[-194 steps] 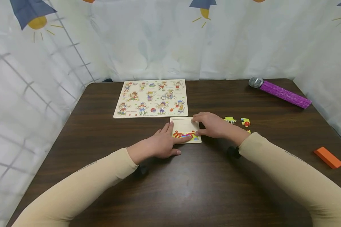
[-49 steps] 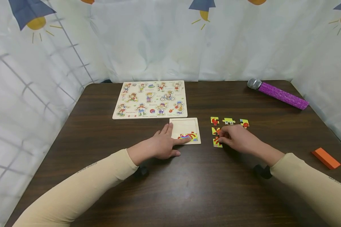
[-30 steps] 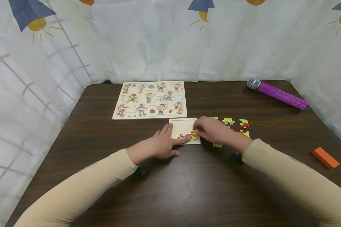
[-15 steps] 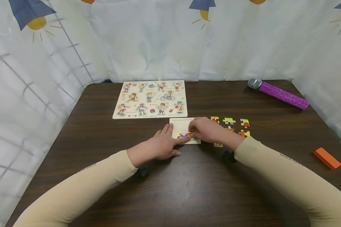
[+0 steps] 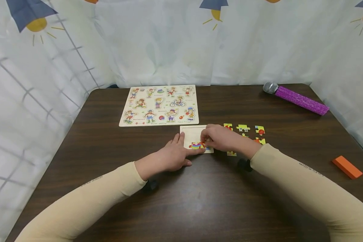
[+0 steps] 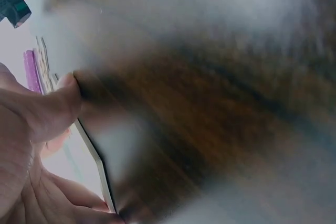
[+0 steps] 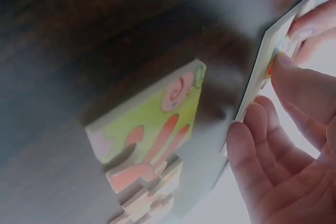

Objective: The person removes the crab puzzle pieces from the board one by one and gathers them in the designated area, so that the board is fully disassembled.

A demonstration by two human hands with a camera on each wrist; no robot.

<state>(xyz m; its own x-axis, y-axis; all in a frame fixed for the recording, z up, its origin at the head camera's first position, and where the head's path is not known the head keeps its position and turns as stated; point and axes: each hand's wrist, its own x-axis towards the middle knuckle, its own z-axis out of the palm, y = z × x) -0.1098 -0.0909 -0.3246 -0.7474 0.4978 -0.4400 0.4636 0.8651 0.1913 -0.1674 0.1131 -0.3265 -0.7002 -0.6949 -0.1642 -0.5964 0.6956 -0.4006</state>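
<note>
My left hand [image 5: 173,156] lies at the left and front of a small wooden puzzle tray [image 5: 189,133], fingers extended, index finger along the front rim. Inside the tray, at the front, sit jigsaw pieces, one with a rainbow [image 5: 195,146]. Over the tray's right side my right hand [image 5: 222,137] has thumb and index finger pinching a puzzle piece [image 7: 271,70] at the right of that row. The fingers hide most of this piece. A yellow-green loose piece [image 7: 157,116] with red strokes and a pink spiral lies on the table beside my right hand.
Several loose jigsaw pieces, one yellow [image 5: 243,128], another with a red circle [image 5: 259,130], lie right of the tray. Behind it is a large sports-figure puzzle board [image 5: 158,106]. A purple microphone [image 5: 300,99] lies back right, an orange block [image 5: 347,167] at right.
The left piece of the front row left the tray and lay among the loose pieces under my right hand. That hand then came back left to the tray. My left hand stayed there.
</note>
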